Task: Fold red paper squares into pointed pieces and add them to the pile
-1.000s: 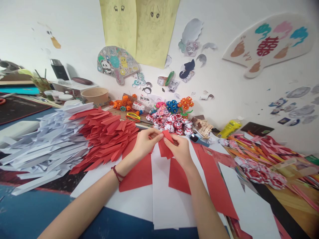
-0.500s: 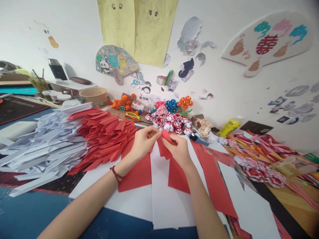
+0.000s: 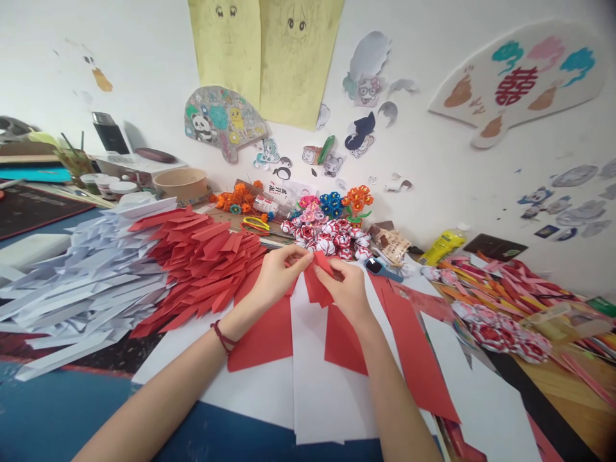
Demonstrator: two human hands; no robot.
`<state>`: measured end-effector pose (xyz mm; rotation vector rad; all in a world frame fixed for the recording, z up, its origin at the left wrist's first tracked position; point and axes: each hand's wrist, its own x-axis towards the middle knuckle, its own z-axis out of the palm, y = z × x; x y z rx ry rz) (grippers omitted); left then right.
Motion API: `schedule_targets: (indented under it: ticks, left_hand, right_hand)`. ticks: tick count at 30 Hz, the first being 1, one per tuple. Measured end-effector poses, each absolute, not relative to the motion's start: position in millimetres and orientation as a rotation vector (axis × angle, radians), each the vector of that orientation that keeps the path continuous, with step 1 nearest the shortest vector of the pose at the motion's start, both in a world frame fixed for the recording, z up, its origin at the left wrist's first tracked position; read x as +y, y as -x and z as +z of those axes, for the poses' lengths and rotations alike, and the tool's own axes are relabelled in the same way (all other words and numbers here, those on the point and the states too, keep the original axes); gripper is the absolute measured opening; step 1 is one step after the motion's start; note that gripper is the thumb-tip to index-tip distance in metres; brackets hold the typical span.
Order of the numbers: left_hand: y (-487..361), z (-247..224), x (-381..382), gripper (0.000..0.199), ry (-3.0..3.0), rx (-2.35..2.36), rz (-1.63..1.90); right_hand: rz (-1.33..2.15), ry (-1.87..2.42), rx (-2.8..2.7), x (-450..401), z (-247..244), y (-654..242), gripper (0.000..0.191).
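Note:
Between my two hands is a small folded piece of red paper [image 3: 318, 290], held above the sheets at the middle of the table. My left hand [image 3: 282, 273] pinches its upper left edge between thumb and fingertips. From the other side my right hand [image 3: 345, 285] grips it, thumb across the front and fingers partly hidden behind. Under the hands lie white paper sheets [image 3: 332, 407] and red paper sheets [image 3: 264, 340]. Left of my left hand rises a heap of folded red paper strips [image 3: 205, 263], beside a heap of folded white paper strips [image 3: 91, 276].
Red-and-white paper flowers [image 3: 332, 237] sit behind my hands, with a blue watch [image 3: 382, 269] close by. A yellow bottle [image 3: 443, 245] and coloured strips [image 3: 500, 285] lie to the right. A round tan container [image 3: 180, 184] stands back left, against the wall.
Both hands stay almost in place on the red paper. Its top edge looks slightly shifted between the fingers; otherwise little differs.

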<state>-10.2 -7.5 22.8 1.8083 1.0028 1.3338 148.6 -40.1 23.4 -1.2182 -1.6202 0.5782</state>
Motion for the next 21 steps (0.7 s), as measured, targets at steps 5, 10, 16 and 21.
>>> schedule_targets:
  ticks: [5, 10, 16, 21]
  left_hand:
    - [10.4, 21.4, -7.1, 0.021, -1.839, 1.006, 1.298]
    - [11.6, 21.8, -6.8, 0.020, -1.811, 1.053, 1.316]
    - [14.1, 23.9, -4.4, 0.022, -1.821, 1.018, 1.241]
    - [15.2, 22.7, -1.5, 0.022, -1.816, 0.991, 1.217]
  right_hand:
    - [0.552, 1.239, -1.608, -38.9, 22.5, -149.1, 0.025]
    - [0.669, 1.235, -1.599, -39.1, 22.2, -149.4, 0.027]
    - [0.626, 1.273, -1.605, -39.2, 23.8, -150.0, 0.026]
    - [0.647, 1.269, -1.591, -38.8, 23.2, -150.3, 0.026]
